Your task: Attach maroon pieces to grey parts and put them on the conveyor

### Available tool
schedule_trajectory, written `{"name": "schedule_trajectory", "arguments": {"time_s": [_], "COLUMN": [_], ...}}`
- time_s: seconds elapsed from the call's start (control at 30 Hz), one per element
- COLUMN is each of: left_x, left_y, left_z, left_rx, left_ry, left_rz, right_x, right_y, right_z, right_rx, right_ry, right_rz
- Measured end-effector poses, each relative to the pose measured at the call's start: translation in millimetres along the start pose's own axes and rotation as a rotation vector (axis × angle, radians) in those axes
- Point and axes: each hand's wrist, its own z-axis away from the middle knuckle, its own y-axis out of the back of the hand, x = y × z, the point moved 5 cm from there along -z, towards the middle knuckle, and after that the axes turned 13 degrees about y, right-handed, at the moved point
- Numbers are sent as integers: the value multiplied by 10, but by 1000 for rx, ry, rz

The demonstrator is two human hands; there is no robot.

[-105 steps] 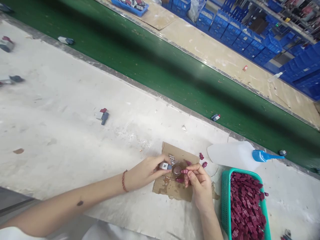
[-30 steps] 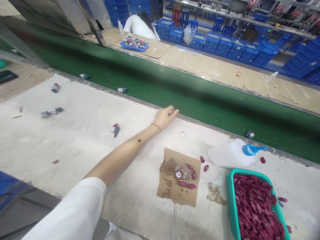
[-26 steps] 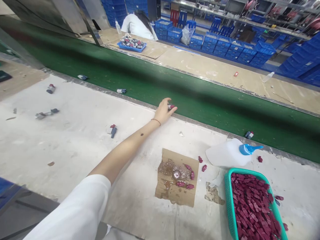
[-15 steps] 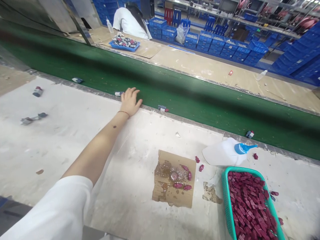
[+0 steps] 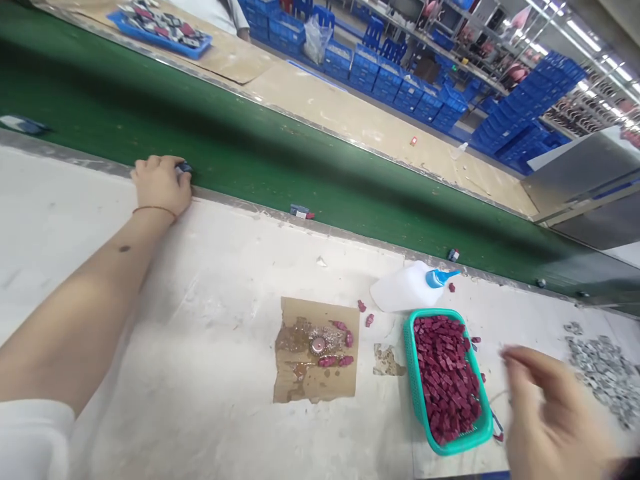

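My left hand (image 5: 163,183) is at the near edge of the green conveyor belt (image 5: 240,170), fingers curled round a small dark-blue plastic part (image 5: 184,167). Most of that part is hidden by the hand. At lower right, my right hand (image 5: 555,420) is blurred, its fingers bent in with thumb and forefinger close together. Whatever it may hold cannot be made out. Just left of it stands a green basket (image 5: 413,373) full of small dark-red plastic pieces (image 5: 447,373). Another blue, white and red part (image 5: 301,211) lies along the belt's edge.
A white bottle with a blue nozzle (image 5: 407,288) lies behind the basket. Wet cardboard (image 5: 295,380) with a few red pieces is mid-table. Grey parts (image 5: 605,373) are heaped at right. Across the belt are a blue tray (image 5: 160,41) of parts and a person's arm (image 5: 240,20).
The view has swung right. My left hand, spread near a part on the belt before, is now curled round one. My right hand has come into view beside the basket.
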Motion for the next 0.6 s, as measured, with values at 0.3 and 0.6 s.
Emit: {"name": "schedule_trajectory", "arguments": {"time_s": [0.3,0.6], "left_x": [148,452], "left_y": [140,-75], "left_z": [187,1140], "left_rx": [34,-739], "left_ry": [-2,227], "left_rz": [161,704], "right_x": [496,211], "right_y": [-1073,-878], "right_z": [11,109], "right_rx": [-313,-130], "right_ry": [113,-255], "right_rz": [139,-659]}}
